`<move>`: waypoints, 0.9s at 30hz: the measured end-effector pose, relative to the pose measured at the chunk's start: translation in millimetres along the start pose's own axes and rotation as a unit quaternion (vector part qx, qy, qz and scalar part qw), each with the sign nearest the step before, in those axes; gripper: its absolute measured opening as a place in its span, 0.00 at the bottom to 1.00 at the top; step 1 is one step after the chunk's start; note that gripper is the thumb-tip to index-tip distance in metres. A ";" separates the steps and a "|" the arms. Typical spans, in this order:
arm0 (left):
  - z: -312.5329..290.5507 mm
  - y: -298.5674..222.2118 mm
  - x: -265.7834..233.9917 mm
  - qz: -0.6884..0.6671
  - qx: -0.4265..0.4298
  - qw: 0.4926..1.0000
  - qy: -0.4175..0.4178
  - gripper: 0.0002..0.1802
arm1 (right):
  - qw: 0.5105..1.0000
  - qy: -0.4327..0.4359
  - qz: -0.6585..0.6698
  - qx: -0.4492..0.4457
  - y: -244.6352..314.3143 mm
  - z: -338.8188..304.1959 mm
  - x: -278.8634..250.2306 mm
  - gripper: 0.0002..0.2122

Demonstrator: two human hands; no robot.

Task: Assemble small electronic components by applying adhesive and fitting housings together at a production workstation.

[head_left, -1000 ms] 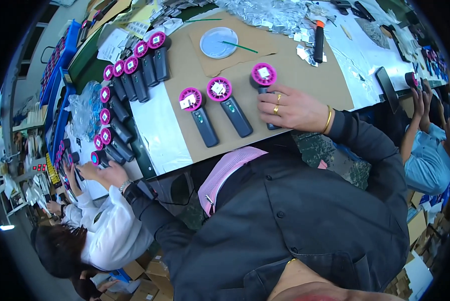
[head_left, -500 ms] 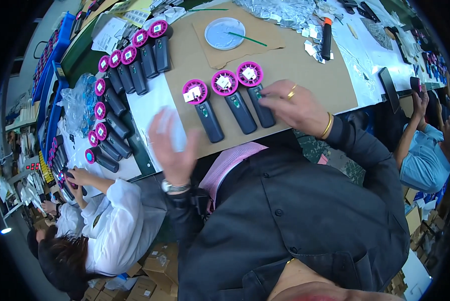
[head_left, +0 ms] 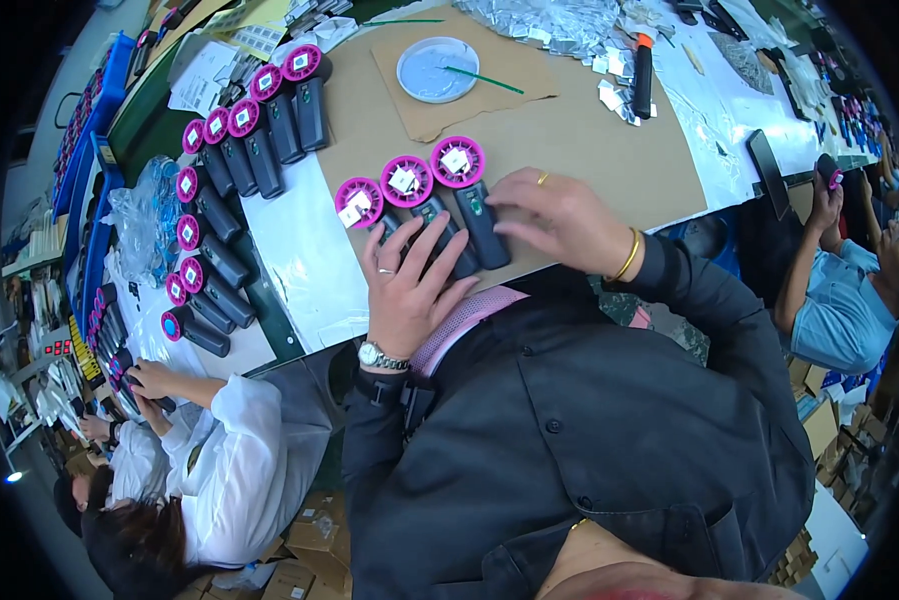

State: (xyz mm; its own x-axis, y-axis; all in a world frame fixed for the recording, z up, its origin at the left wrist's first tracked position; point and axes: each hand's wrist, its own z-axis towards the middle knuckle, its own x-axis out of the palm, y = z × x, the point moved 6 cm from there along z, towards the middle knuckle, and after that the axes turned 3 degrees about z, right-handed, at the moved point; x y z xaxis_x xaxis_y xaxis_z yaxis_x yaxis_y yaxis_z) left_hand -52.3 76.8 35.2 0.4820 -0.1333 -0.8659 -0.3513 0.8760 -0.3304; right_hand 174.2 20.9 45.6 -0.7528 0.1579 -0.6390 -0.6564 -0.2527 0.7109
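Three handheld fans with pink round heads and dark grey handles lie side by side in front of me: the left fan (head_left: 358, 203), the middle fan (head_left: 407, 181) and the right fan (head_left: 458, 162). Bits of white sticker or paper sit on their heads. My left hand (head_left: 409, 290) lies across the left and middle handles, its fingers spread and partly hiding them. Beside the right fan's handle, my right hand (head_left: 569, 220) has thumb and fingers apart, their tips at the handle's right edge. Small green parts show in a recess of that handle.
Several more such fans (head_left: 244, 118) stand in rows at the left. Farther back are a round white dish (head_left: 437, 70) with a green stick, an orange-and-black tool (head_left: 643, 75) and a heap of silvery pieces (head_left: 539, 25). A co-worker in white (head_left: 239, 480) sits at the left.
My left hand has come down onto the left and middle fans. All three fans have shifted left and slightly nearer; my right hand has moved left with them.
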 end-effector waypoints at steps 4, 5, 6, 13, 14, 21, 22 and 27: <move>3.9 3.5 -8.0 -0.008 -0.013 1.000 0.002 0.31 | 0.984 -0.074 -0.151 -0.062 -8.5 39.8 -42.8 0.19; 5.5 4.7 -10.1 -0.017 -0.022 1.000 -0.015 0.31 | 0.970 -0.123 -0.203 -0.049 -10.5 49.7 -53.8 0.18; 8.0 5.9 -11.9 -0.027 -0.029 0.999 -0.031 0.31 | 0.970 -0.124 -0.205 -0.048 -16.6 58.2 -55.6 0.18; 71.0 -1.5 -13.7 0.053 -0.077 0.994 -0.056 0.31 | 0.934 0.013 -0.346 0.084 -48.9 103.7 -34.6 0.10; 76.6 -0.9 -12.6 0.068 -0.094 0.992 -0.051 0.31 | 0.934 0.014 -0.346 0.083 -52.0 105.4 -34.3 0.10; 91.2 4.1 -1.6 0.079 -0.110 0.990 -0.027 0.29 | 0.940 -0.139 -0.310 -0.031 -54.7 125.2 -57.5 0.08; 91.4 4.3 -0.8 0.074 -0.109 0.991 -0.029 0.28 | 0.940 -0.139 -0.310 -0.030 -53.3 125.7 -61.4 0.08; 93.1 4.2 -0.1 0.047 -0.104 0.992 -0.048 0.26 | 0.965 -0.162 -0.203 0.047 -68.4 117.6 -79.4 0.11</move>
State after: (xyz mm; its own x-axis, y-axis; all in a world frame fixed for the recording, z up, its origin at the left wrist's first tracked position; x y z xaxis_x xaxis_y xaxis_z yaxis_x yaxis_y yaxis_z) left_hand 20.9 123.7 68.9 0.5107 -0.0019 -0.8598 -0.5514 0.7665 -0.3292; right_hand 273.1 137.8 82.2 -0.3995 0.5195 -0.7553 -0.8899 -0.0221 0.4555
